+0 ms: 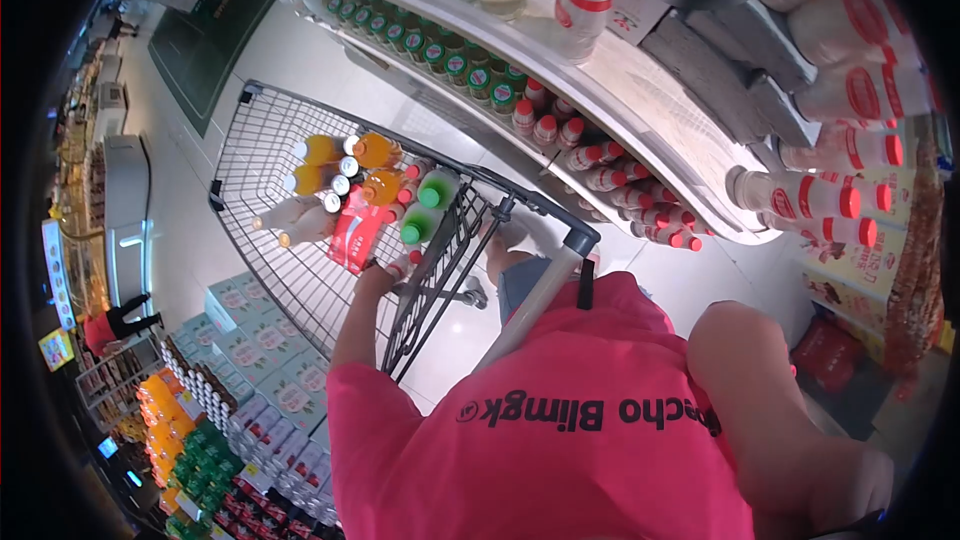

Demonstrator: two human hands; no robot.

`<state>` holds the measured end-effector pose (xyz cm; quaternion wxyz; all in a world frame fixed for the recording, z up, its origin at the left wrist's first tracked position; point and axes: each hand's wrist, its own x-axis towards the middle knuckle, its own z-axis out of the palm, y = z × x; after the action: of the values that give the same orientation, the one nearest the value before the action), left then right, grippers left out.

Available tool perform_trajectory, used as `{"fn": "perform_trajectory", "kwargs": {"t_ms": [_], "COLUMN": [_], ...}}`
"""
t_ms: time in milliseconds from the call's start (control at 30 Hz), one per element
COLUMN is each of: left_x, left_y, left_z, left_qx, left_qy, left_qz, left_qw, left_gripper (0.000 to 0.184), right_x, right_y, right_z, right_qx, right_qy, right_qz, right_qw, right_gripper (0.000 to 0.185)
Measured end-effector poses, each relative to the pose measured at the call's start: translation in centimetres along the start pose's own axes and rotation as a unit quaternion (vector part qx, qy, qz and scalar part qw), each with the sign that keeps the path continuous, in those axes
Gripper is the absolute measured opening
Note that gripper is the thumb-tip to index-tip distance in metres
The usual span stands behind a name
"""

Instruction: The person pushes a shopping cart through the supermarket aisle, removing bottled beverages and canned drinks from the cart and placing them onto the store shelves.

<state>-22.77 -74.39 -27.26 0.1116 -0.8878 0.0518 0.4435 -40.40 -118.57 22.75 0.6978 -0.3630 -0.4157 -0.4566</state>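
My left hand (376,279) reaches into the metal shopping cart (262,115). It grips the lower corner of a red package (355,230) with white print; the fingers are partly hidden. Several red-capped bottles (408,197) lie beside that package. Around it are orange drink bottles (375,151), pale bottles (300,225) and two green-capped bottles (432,192). My right hand (850,480) is at the lower right, away from the cart. Its fingers look curled by a thin dark edge, and what they hold is unclear.
A white shelf (640,110) with green-capped jars (455,65) and red-capped bottles (640,197) curves along the cart's far side. Stacked light-blue cartons (265,345) and drink packs (205,465) stand at the left. A person (110,327) is far left.
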Motion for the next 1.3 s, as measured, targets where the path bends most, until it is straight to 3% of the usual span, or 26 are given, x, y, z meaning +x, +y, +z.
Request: {"fn": "perform_trajectory", "kwargs": {"t_ms": [133, 300, 400, 467, 600, 700, 967, 1167, 1300], "left_x": [-13.0, -25.6, -33.0, -37.2, -41.8, -43.8, -44.6, -40.5, -37.3], "left_y": [2.6, 3.4, 5.8, 7.8, 11.5, 15.3, 28.6, 35.5, 38.8], "left_z": [-9.2, -17.6, -23.0, -25.8, -31.0, -34.5, -38.4, -39.2, -38.8], "left_qx": [-0.017, -0.110, -0.185, -0.207, -0.295, -0.298, -0.288, -0.170, -0.092], "left_qy": [0.106, 0.290, 0.405, 0.493, 0.564, 0.590, 0.468, 0.514, 0.538], "left_qz": [0.004, 0.023, 0.065, 0.147, 0.309, 0.387, 0.549, 0.546, 0.523], "left_qw": [0.994, 0.950, 0.893, 0.832, 0.706, 0.643, 0.630, 0.639, 0.655], "left_gripper": [0.038, 0.036, 0.035, 0.030, 0.020, 0.020, 0.027, 0.036, 0.040], "right_x": [0.8, 0.9, 0.6, 0.4, -0.4, -0.9, -2.0, -2.8, -2.5], "right_y": [-4.5, -9.9, -12.8, -14.4, -17.0, -18.5, -20.9, -22.2, -21.5], "right_z": [0.5, 1.0, 1.3, 1.6, 2.3, 2.9, 4.5, 5.6, 6.6], "right_qx": [-0.046, -0.072, -0.084, -0.089, -0.102, -0.123, -0.170, -0.180, -0.234], "right_qy": [0.001, 0.011, 0.013, 0.010, 0.008, 0.004, -0.026, -0.051, -0.011], "right_qz": [-0.102, -0.143, -0.160, -0.173, -0.192, -0.204, -0.235, -0.256, -0.296], "right_qw": [0.994, 0.987, 0.983, 0.981, 0.976, 0.971, 0.957, 0.948, 0.926], "right_gripper": [0.020, 0.019, 0.018, 0.018, 0.017, 0.016, 0.015, 0.014, 0.010]}}
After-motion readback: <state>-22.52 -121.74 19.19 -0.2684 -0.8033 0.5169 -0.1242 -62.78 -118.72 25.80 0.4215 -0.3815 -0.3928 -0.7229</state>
